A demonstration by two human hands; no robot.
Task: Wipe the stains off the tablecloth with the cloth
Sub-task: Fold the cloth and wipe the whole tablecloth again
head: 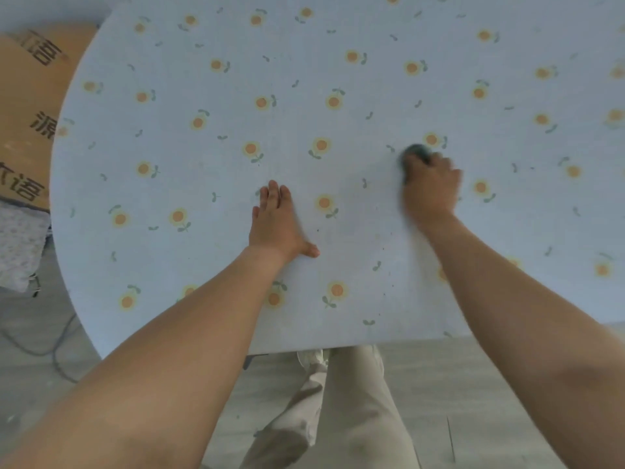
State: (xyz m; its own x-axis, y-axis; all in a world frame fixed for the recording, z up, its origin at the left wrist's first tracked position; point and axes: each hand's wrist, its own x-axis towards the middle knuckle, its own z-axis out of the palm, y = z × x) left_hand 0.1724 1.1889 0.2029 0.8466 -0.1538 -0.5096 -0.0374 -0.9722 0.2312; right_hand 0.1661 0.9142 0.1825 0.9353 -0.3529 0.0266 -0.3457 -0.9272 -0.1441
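The right hand (430,184) grips a dark bunched cloth (416,152) on the flowered tablecloth (203,164); the cloth's long axis is unclear from blur; the left hand (274,220) presses flat, fingers straight.

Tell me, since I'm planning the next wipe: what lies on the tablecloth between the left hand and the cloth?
Head view: only tablecloth, with one printed flower and faint specks between the flat left hand and the dark cloth under the right hand.

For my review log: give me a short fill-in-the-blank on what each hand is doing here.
1. The left hand lies ___ on the tablecloth, fingers straight.
2. The dark cloth is held by the ___ hand.
3. The tablecloth is printed with orange ___.

Missing words: flat; right; flowers
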